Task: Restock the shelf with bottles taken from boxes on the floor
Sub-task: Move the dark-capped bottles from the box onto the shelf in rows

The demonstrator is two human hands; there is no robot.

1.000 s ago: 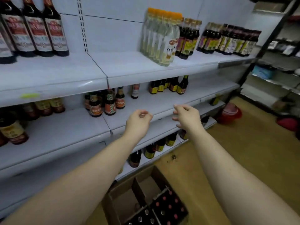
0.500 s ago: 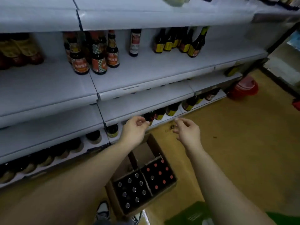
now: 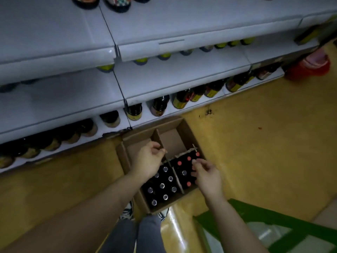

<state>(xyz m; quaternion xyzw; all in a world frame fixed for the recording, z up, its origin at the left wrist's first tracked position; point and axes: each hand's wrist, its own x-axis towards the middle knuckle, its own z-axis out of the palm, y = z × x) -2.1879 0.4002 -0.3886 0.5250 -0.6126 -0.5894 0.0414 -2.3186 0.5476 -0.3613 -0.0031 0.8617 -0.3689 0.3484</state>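
Observation:
An open cardboard box [image 3: 125, 157] sits on the yellow floor below the white shelf [image 3: 175, 77]. Cardboard dividers split it into compartments. The near left compartment holds several dark bottles with silver caps [image 3: 162, 186]; the near right one holds dark bottles with red caps [image 3: 188, 158]. The two far compartments look empty. My left hand [image 3: 148, 160] hovers over the middle divider, fingers loosely curled, holding nothing. My right hand [image 3: 207, 175] is over the red-capped bottles, fingers reaching down among the caps; none is gripped that I can see.
Dark bottles [image 3: 160, 105] line the lowest shelf just behind the box. A red bucket [image 3: 310, 67] stands at the far right by the shelf end. A green-framed object [image 3: 273, 229] is at lower right. My legs and a shoe [image 3: 127, 210] are just in front of the box.
My view dropped from the upper shelves down to the floor. Both hands went from shelf height down over the box; the right hand now reaches the red caps.

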